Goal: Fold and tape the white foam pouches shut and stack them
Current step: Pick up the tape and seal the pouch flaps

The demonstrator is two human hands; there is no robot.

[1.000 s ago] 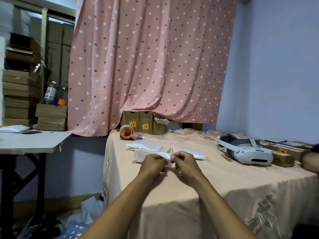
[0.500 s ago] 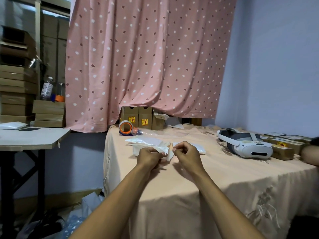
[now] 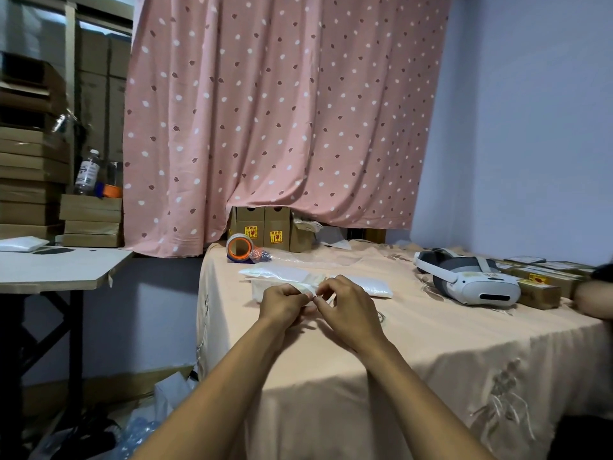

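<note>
My left hand and my right hand meet over a white foam pouch lying on the cloth-covered table. Both pinch its folded edge between curled fingers. Most of that pouch is hidden behind my hands. Behind it lies a second white pouch, and a third lies to the right. An orange-cored roll of tape stands at the table's far left corner.
A white and grey headset lies at the right, with flat brown boxes past it. Another person's arm enters at the right edge. Small cartons stand under the pink curtain. A side table stands left.
My hands have stayed on the pouch's edge, fingers shifting slightly as they work the fold. The view has tilted a little.
</note>
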